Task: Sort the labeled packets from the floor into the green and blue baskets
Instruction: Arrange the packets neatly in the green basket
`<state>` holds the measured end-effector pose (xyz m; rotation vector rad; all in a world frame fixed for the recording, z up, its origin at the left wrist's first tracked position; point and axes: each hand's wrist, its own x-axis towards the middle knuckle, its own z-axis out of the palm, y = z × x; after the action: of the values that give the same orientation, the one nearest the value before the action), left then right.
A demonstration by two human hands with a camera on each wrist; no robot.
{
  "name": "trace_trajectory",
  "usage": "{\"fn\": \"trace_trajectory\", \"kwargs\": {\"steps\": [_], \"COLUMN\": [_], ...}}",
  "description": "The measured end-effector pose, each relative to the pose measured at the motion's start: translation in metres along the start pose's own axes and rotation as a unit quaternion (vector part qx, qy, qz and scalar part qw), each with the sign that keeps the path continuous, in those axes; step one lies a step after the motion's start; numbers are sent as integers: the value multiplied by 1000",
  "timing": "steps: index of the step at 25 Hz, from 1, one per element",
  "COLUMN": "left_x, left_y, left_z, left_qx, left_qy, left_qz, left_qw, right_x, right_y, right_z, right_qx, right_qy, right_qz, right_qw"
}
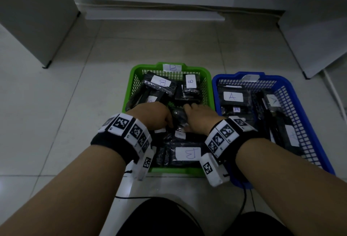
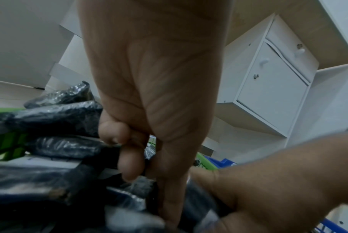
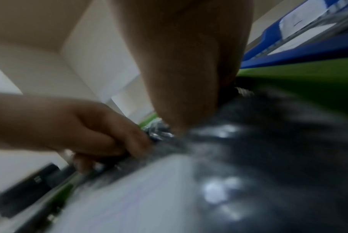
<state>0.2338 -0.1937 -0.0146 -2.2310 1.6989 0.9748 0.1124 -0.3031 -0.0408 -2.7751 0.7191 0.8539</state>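
Observation:
Both hands are inside the green basket (image 1: 131, 87), which wears a "B" tag and holds several black packets with white "B" labels. My left hand (image 1: 166, 119) and right hand (image 1: 189, 112) grip one black packet (image 1: 179, 117) between them, low over the pile. In the left wrist view my left fingers (image 2: 129, 159) curl round the packet's crinkled edge (image 2: 141, 184) and the right thumb lies on it. The right wrist view is blurred; it shows the packet (image 3: 258, 149) and its white label. The blue basket (image 1: 309, 123) to the right holds "A" packets.
The baskets sit side by side on a pale tiled floor (image 1: 75, 94). White cabinets (image 1: 33, 19) stand at the left, back and right. A black cable (image 1: 135, 197) runs along the floor by my knees. Another "B" packet (image 1: 187, 154) lies at the green basket's near end.

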Motion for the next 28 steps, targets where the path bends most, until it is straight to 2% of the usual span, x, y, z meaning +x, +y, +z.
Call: {"fn": "trace_trajectory", "kwargs": {"steps": [2, 7, 11, 13, 16, 18, 21, 23, 25, 26, 28], "left_x": [3, 7, 7, 8, 9, 10, 8, 4, -2, -4, -9], "left_y": [-3, -9, -11, -12, -10, -9, -8, -9, -10, -13, -23], "left_z": [2, 6, 7, 8, 8, 8, 8, 5, 0, -3, -8], "left_qx": [-11, -26, -28, -35, -28, -24, -33, -67, -115, -135, -154], "left_qy": [0, 12, 26, 25, 20, 22, 33, 91, 209, 274, 389], "left_qz": [8, 17, 21, 28, 25, 25, 33, 55, 81, 74, 4], "left_qw": [1000, 999, 999, 999, 999, 999, 998, 992, 968, 949, 908], "right_x": [4, 10, 18, 15, 7, 6, 9, 9, 11, 12, 14], "right_y": [5, 6, 6, 6, 5, 8, 14, 14, 15, 15, 13], "right_z": [0, -10, -11, -13, -10, -6, 0, 3, 6, 6, 0], "right_qx": [11, 35, 38, 0, -26, 24, 25, 30, 45, 44, 38], "right_qy": [-23, 51, -3, 50, 192, 203, 156, 162, 178, 174, 158], "right_qz": [-12, -45, -43, -26, -12, -24, -36, -42, -49, -51, -40], "right_qw": [1000, 997, 998, 998, 981, 979, 987, 985, 982, 982, 986]}}
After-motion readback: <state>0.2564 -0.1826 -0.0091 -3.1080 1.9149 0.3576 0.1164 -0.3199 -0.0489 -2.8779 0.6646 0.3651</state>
